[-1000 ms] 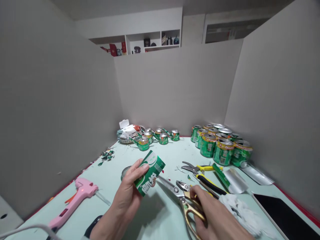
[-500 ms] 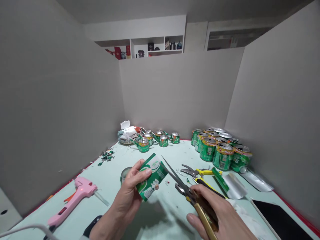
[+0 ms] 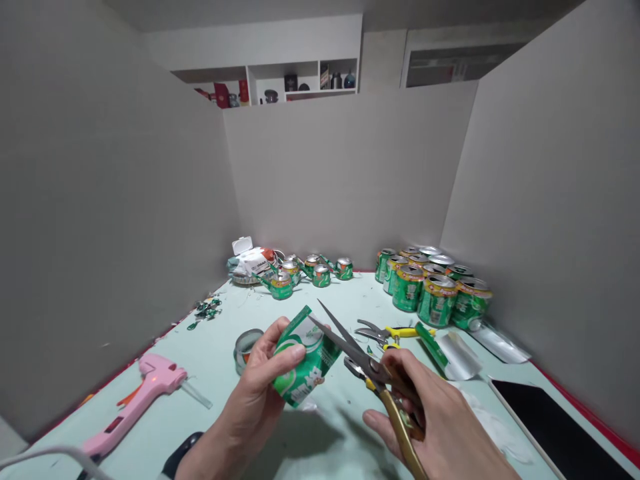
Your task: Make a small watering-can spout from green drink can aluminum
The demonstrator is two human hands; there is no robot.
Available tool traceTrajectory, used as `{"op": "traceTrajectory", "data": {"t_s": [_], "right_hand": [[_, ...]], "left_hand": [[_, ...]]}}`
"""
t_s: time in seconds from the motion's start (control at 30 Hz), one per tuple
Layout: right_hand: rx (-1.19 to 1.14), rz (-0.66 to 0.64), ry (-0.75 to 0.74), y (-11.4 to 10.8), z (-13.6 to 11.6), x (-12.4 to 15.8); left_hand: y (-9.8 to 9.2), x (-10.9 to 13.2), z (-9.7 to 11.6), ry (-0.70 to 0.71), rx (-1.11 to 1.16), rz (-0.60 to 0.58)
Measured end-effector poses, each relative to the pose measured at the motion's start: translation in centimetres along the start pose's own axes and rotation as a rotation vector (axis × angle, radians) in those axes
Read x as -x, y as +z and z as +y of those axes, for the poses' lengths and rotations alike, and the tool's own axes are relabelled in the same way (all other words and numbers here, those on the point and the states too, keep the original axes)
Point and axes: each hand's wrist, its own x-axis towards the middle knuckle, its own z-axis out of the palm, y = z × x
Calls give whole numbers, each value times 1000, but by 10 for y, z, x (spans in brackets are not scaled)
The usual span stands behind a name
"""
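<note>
My left hand point(image 3: 260, 383) grips a green and white can body point(image 3: 303, 357) with no top, held above the pale green table point(image 3: 215, 347). Its thumb lies across the can's side. My right hand point(image 3: 435, 420) is closed round the gold handles of a pair of scissors point(image 3: 360, 360). The steel blades are spread apart and their tips reach the upper rim of the can. A cut-off can end point(image 3: 247, 345) lies on the table just left of my left hand.
Several whole green cans point(image 3: 434, 287) stand at the back right. Small can teapots point(image 3: 300, 273) and a wipes pack point(image 3: 250, 261) sit at the back. Yellow pliers point(image 3: 387, 331), a cut metal sheet point(image 3: 450, 350), a pink glue gun point(image 3: 135, 397), green scraps point(image 3: 205, 310) and a dark tablet point(image 3: 555, 423) lie around.
My right hand lifted the scissors off the table and swung the blades up and left to the can. The blades have spread apart. My left hand tilted the can slightly.
</note>
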Motion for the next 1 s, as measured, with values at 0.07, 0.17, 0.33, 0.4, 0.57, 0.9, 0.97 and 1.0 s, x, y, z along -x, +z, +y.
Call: {"op": "traceTrajectory", "data": {"t_s": [0.07,0.17,0.33,0.4,0.57,0.9,0.97,1.0], "right_hand": [[1,-30,-1,-1,0,0],[-18,-60,-2,-2,-1,0],[-37,-94,-2,-1,-2,1],[-42,-94,-8,0,-2,2],[-42,-74,-24,3,0,2],[85,-28,-154,4,10,1],[93,-25,-159,4,10,2],[95,-30,-161,4,10,2]], "left_hand": [[0,0,1,-4,18,22],[0,0,2,-7,21,48],[4,1,0,16,22,85],[4,1,-1,9,32,89],[0,-2,-3,-16,52,117],[1,0,-3,-29,36,168],[1,0,-3,-32,38,152],[1,0,-3,-36,38,147]]}}
